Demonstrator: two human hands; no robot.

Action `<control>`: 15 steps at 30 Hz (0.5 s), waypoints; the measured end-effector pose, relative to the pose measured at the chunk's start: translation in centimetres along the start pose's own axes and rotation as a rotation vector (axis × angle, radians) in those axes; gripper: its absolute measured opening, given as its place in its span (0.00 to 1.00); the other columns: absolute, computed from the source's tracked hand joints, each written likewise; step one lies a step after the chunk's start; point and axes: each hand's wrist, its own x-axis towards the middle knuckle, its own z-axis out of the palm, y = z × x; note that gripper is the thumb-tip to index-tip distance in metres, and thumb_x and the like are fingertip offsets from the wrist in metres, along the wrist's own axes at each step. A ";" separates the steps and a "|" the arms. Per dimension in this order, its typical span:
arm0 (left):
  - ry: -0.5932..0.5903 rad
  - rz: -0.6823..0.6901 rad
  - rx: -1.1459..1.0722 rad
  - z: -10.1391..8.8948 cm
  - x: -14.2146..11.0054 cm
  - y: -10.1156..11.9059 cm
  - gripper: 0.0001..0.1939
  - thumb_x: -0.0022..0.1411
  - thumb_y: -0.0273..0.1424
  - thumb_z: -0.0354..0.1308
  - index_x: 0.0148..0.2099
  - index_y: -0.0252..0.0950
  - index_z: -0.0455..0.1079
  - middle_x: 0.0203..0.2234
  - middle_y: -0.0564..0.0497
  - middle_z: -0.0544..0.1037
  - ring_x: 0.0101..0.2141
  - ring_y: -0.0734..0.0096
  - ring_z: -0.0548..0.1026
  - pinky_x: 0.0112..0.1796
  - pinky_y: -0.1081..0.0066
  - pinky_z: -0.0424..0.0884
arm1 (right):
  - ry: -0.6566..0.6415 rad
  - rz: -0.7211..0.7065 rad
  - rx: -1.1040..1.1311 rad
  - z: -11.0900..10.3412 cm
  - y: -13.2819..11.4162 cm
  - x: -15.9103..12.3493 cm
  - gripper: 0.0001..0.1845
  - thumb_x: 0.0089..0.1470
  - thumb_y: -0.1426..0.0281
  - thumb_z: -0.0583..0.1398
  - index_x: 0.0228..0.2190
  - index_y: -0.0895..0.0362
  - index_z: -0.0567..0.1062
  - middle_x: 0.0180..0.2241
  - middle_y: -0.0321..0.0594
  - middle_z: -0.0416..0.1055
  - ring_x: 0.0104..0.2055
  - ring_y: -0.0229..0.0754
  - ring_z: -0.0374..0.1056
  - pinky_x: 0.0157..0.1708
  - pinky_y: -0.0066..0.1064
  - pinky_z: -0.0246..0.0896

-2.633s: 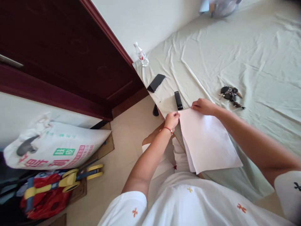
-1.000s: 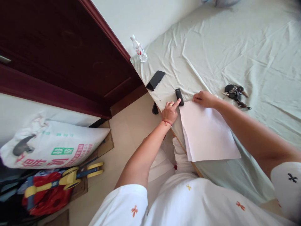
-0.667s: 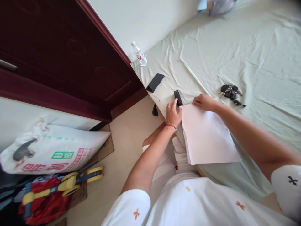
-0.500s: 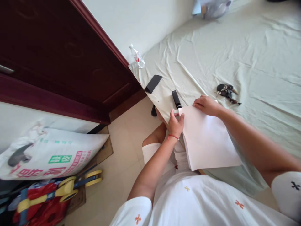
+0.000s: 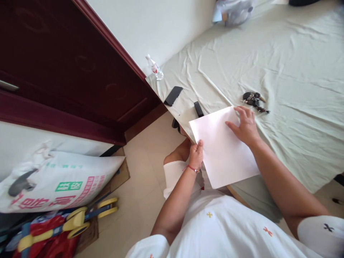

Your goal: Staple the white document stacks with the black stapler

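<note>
A stack of white paper sheets (image 5: 220,154) lies at the near edge of a bed covered with a pale green sheet (image 5: 282,64). My left hand (image 5: 196,154) pinches the left edge of the stack, thumb on top. My right hand (image 5: 244,124) rests flat on the upper right part of the paper, fingers spread. A black stapler (image 5: 198,108) lies just beyond the paper's far corner, touched by neither hand.
A black phone (image 5: 173,95) and a small water bottle (image 5: 154,67) sit near the bed's corner. A bunch of keys (image 5: 252,97) lies beyond my right hand. A dark red door (image 5: 67,68) stands left. A printed sack (image 5: 61,179) and a toy (image 5: 67,224) lie on the floor.
My left hand left the stapler and came back to grip the paper's left edge. My right hand slid from the top corner onto the sheet, fingers flattened. The stack turned slightly.
</note>
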 end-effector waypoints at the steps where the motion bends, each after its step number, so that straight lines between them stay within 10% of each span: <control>1: 0.001 0.024 -0.017 0.0 -0.1 0.1 0.35 0.55 0.65 0.62 0.24 0.37 0.62 0.19 0.57 0.61 0.26 0.75 0.61 0.30 0.71 0.59 | -0.017 0.089 0.069 -0.1 0.9 -0.8 0.38 0.57 0.51 0.66 0.63 0.53 0.69 0.63 0.57 0.68 0.58 0.63 0.69 0.56 0.60 0.67; 5: 0.028 0.049 -0.080 0.4 -0.3 0.9 0.38 0.49 0.67 0.65 0.22 0.38 0.57 0.19 0.58 0.57 0.25 0.77 0.56 0.29 0.72 0.57 | -0.219 0.395 0.446 -1.3 2.6 -2.7 0.44 0.54 0.46 0.68 0.66 0.50 0.67 0.46 0.47 0.81 0.41 0.54 0.79 0.40 0.47 0.78; 9: 0.052 -0.027 -0.150 0.7 -0.3 1.4 0.37 0.44 0.66 0.69 0.23 0.36 0.63 0.20 0.57 0.65 0.25 0.77 0.62 0.31 0.72 0.62 | -0.454 0.602 0.759 -2.0 2.0 -3.0 0.29 0.51 0.46 0.71 0.45 0.52 0.81 0.36 0.43 0.83 0.32 0.49 0.80 0.29 0.38 0.79; 15: 0.068 -0.109 -0.304 -0.8 -1.0 0.4 0.32 0.49 0.60 0.71 0.37 0.34 0.76 0.22 0.55 0.73 0.23 0.77 0.66 0.24 0.74 0.60 | -0.481 0.658 0.812 -1.9 1.4 -3.1 0.20 0.50 0.51 0.73 0.35 0.53 0.81 0.30 0.39 0.83 0.28 0.46 0.79 0.25 0.33 0.78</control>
